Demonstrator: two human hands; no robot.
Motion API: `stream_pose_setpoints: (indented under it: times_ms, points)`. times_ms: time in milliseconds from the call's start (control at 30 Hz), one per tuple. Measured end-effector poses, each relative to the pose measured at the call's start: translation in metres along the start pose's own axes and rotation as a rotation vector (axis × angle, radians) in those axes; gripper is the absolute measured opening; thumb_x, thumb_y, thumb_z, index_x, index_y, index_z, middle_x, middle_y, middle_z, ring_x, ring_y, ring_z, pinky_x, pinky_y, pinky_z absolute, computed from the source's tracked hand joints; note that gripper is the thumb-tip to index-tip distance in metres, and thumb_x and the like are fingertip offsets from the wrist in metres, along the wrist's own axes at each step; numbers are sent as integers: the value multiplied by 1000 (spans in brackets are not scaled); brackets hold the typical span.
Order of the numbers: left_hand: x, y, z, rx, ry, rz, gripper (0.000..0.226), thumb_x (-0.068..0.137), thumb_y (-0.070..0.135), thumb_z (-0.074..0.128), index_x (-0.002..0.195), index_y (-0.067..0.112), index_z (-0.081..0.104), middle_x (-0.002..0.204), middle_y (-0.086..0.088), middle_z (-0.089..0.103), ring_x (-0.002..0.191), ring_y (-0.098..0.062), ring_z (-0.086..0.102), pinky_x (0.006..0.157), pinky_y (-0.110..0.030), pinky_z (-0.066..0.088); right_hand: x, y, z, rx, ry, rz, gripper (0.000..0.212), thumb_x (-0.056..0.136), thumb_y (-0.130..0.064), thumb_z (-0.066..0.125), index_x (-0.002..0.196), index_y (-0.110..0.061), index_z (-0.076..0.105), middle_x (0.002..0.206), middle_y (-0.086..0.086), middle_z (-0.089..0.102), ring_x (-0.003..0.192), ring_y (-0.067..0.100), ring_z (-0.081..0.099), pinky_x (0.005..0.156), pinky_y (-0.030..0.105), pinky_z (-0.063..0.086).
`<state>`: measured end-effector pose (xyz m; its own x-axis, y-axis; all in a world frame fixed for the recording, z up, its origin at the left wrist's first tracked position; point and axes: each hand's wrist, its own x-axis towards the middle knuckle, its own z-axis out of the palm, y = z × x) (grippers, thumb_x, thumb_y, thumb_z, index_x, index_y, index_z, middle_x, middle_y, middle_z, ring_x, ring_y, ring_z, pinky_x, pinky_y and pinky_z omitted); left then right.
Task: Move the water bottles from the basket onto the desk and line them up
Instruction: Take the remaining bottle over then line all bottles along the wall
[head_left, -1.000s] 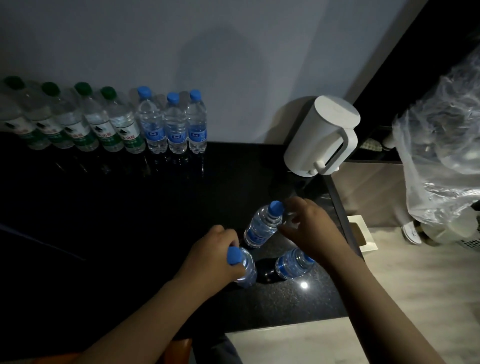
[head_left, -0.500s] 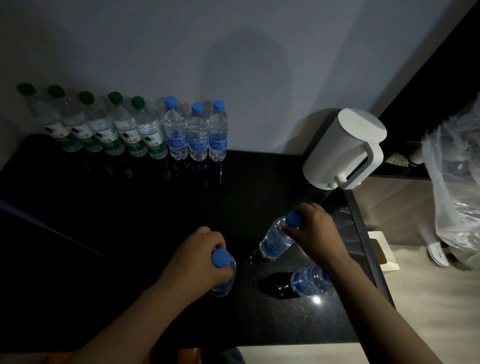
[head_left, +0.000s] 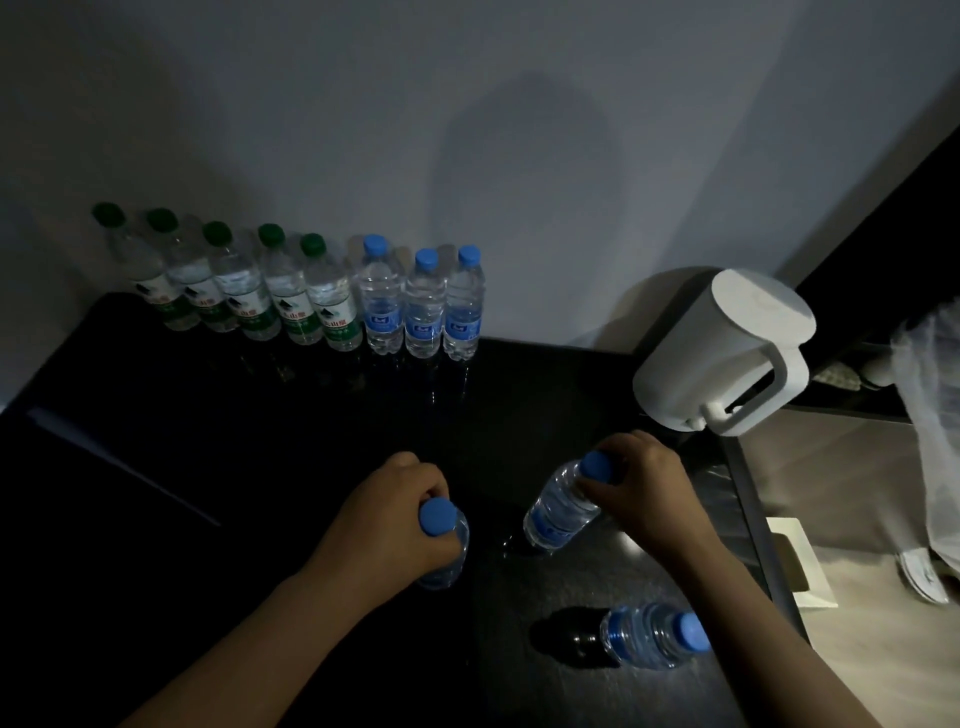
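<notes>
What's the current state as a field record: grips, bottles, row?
left grip: holds left bottle near its blue cap
right grip: holds right bottle at the neck
third bottle: on desk, not held
wall row: five green-capped bottles, three blue-capped bottles
kettle: white, right of row

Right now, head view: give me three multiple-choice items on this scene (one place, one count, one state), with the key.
1. The white kettle stands:
A) left of the green caps
B) at the desk's right edge
C) on the floor

2. Green-capped bottles along the wall:
A) three
B) five
C) seven

3. The right hand:
A) lies flat and open
B) rests on the kettle
C) grips a blue-capped bottle

Key:
1 B, it sits by the right rim, past the row's end.
2 B, five green caps show in the row.
3 C, its fingers curl round the bottle's neck.
</notes>
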<state>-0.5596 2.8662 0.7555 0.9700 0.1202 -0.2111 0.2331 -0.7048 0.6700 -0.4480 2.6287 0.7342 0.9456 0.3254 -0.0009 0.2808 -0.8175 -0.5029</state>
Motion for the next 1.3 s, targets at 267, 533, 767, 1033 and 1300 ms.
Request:
stream_pose_setpoints:
  times_ms: [267,533,767,1033,1300]
  points:
    - [34,-3,-15,-21,62,15,21,64,24,75,75,26,57,86,11,49,69,-5,56,57,-11,40,66,-14,-18,27,66,-81,28,78,-29,75,103,-21,63,94,-11,48,75,-5,48,59,8,35]
    - [74,-5,-21,-5,78,10,22,63,25,75,75,25,57,85,11,49,70,-5,55,58,-13,43,157,-34,-29,-9,72,-162,29,82,-26,73,103,-8,65,98,7,56,83,18,56,72,28,49]
    - [101,-9,-30,-31,96,-3,22,62,28,75,76,24,59,85,10,49,71,-6,55,64,-22,49,231,-42,-17,-73,26,-180,31,82,-20,73,105,-1,66,103,17,60,89,27,57,77,34,48]
    - [129,-12,-42,-28,151,-6,21,61,28,75,74,26,58,82,10,48,71,-4,53,58,-15,43,279,-42,1,-95,18,-193,30,82,-20,72,106,-2,66,104,16,60,83,18,50,71,27,37]
    - [145,-17,-47,-51,200,-36,21,62,23,76,77,22,61,83,8,49,69,-7,54,59,-19,45,299,-41,16,-70,-5,-169,29,81,-20,73,100,1,68,99,18,65,83,23,57,69,32,44]
